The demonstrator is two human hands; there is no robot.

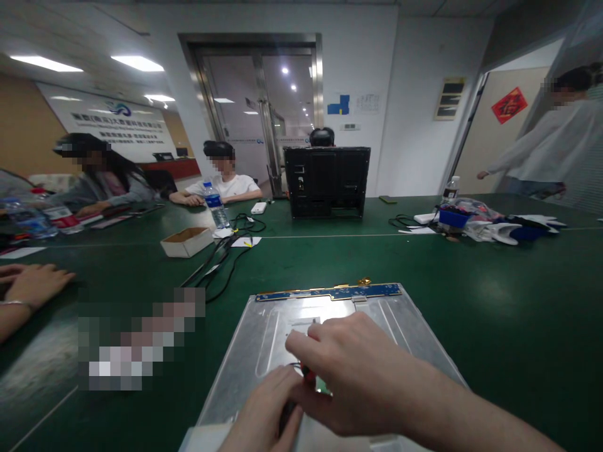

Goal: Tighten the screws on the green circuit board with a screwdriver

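A flat metal display panel point(264, 333) lies on the green table in front of me. A narrow blue circuit board point(339, 292) runs along its far edge. My right hand point(353, 370) is closed in a pinch above the panel's middle, at a small red and black thing point(308, 371) mostly hidden by the fingers. Just below and left, my left hand point(268, 405) has its fingers curled against the right hand; what they hold is hidden. Part of a small green board point(322, 384) and a thin dark wire point(294, 365) show between the hands.
An open cardboard box point(187, 243), black cables point(221, 251) and a water bottle point(215, 206) stand ahead left. Beyond the panel is a black monitor housing point(327, 182). Gloves point(504, 231) and a blue box point(452, 218) lie right. A co-worker's hand point(35, 289) rests at left; other people are nearby.
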